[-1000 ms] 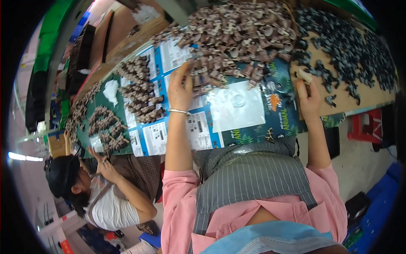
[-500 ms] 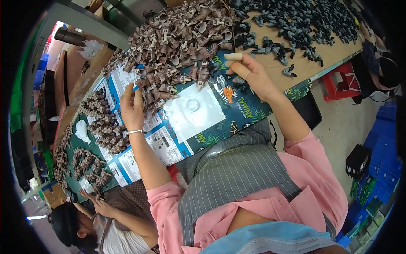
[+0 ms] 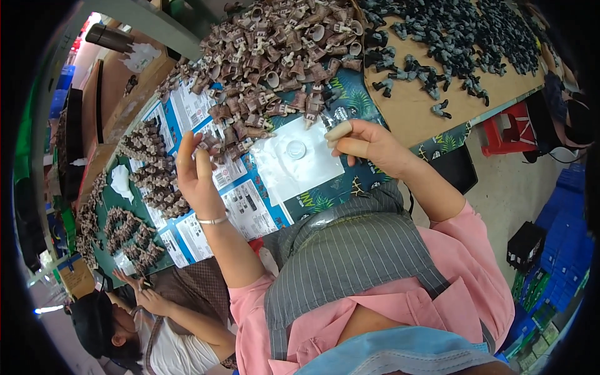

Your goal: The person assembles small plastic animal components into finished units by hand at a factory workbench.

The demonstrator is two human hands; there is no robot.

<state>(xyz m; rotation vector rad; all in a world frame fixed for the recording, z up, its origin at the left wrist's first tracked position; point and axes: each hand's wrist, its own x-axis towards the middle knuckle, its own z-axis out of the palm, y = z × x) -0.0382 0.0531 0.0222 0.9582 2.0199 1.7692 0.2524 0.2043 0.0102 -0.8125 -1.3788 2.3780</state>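
My left hand, with pale covers on its fingertips, is raised beside the near edge of a heap of brown toy figure parts. Its thumb and fingers are apart, and I see nothing held. My right hand, thumb and forefinger also covered, is closed in a pinch at the right edge of a clear plastic bag. Whatever lies between those fingertips is too small to make out. On the bag sits a small round clear dish.
Grey-and-black figure parts cover brown cardboard at the far right. Rows of brown figures stand at the left, near a white crumpled piece. A co-worker sits at lower left. A red stool is at right.
My right hand has come back from the figure heap toward me, to the bag's right edge, its fingers now pinched. My left hand has shifted slightly nearer, its fingers spread.
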